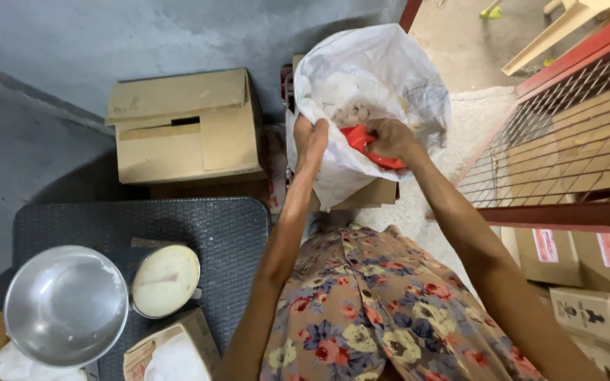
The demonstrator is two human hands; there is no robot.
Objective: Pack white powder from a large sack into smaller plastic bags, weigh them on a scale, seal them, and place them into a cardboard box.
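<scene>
A grey concrete wall and a pale, powder-dusted floor are seen from above, with a red-framed wire mesh partition well off to the right of the hands. The large white woven plastic sack is stood open just ahead of the person, and both hands are met at its near rim. The left hand is closed on the sack's edge, the rim pinched and held up between thumb and fingers. The right hand is clamped around the handle of a red plastic scoop, which is tilted inside the mouth of the sack, just beside the left hand; white lumpy material is seen deeper in the sack beyond the scoop. A closed brown cardboard box is set well to the left of the left hand. Nearer the person and below the left forearm, a dark textured tabletop is seen, on which a round steel weighing pan and the pale round dial of a scale are placed.
</scene>
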